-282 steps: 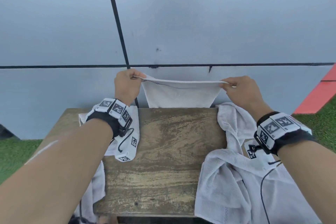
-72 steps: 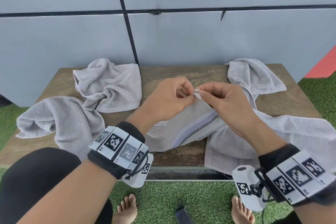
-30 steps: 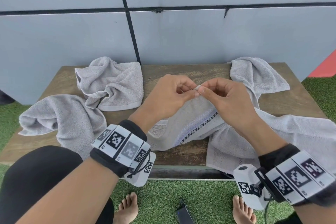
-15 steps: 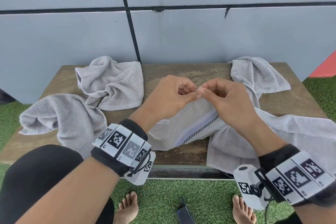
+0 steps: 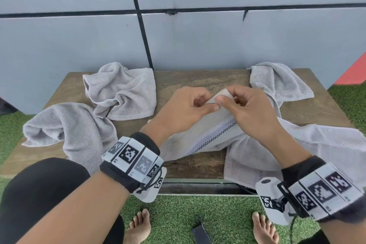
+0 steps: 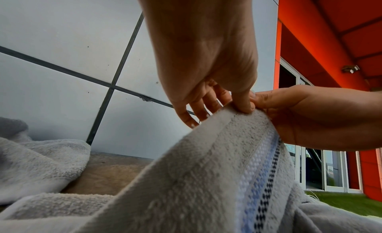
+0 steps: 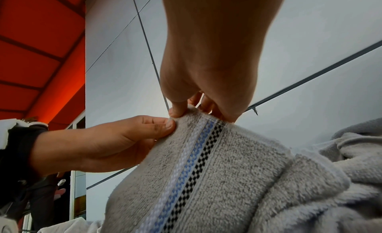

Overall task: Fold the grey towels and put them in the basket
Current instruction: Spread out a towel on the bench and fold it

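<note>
Both hands pinch one corner of a grey towel above the wooden table

The left hand [image 5: 185, 113] and right hand [image 5: 251, 113] meet over the middle of the wooden table [image 5: 198, 81], each thumb and forefinger pinching the same hemmed corner of the striped towel [image 5: 210, 134], probably to find its edge before spreading it for a fold; the rest trails down to the table's near edge. Two crumpled towels [image 5: 120, 89] [image 5: 69, 125] wait at the table's left end, and another [image 5: 277, 81] at its far right corner. No basket shows in any view.
</note>
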Available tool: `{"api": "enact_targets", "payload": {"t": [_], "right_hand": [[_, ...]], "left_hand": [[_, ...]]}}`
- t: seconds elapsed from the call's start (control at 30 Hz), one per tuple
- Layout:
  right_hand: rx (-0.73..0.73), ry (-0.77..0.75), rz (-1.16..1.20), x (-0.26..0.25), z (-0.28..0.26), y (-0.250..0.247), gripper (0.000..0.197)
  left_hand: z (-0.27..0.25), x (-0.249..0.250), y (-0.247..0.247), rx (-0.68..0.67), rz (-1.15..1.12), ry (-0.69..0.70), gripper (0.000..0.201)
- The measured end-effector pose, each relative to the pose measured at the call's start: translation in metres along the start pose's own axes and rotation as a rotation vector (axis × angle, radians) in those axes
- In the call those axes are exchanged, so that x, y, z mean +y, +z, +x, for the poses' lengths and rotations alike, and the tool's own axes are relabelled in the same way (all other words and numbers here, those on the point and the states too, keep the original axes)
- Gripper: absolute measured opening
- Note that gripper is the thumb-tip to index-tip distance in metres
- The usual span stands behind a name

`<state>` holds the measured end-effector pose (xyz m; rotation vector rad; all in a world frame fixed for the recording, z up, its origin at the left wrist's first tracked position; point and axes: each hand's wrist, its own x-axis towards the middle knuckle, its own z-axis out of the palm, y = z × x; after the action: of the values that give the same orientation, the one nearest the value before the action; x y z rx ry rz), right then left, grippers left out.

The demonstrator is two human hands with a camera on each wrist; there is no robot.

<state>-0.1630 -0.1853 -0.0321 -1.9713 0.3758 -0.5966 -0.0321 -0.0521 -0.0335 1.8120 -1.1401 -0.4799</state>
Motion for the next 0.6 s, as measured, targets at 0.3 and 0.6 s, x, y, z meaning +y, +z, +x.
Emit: {"api": "enact_targets", "payload": {"t": [0.3, 0.6], "right_hand": [[0.03, 0.019, 0.014, -0.0018, -0.0028, -0.0067, 0.015], [0.015, 0.017, 0.039, -0.001, -0.0039, -0.0072, 0.01]], "left_hand": [[-0.0035, 0.0038, -0.0015, -0.004, -0.099, 0.015, 0.024], [-0.0048, 0.0071, -0.0016, -0.02, -0.12, 0.023, 0.021]]}}
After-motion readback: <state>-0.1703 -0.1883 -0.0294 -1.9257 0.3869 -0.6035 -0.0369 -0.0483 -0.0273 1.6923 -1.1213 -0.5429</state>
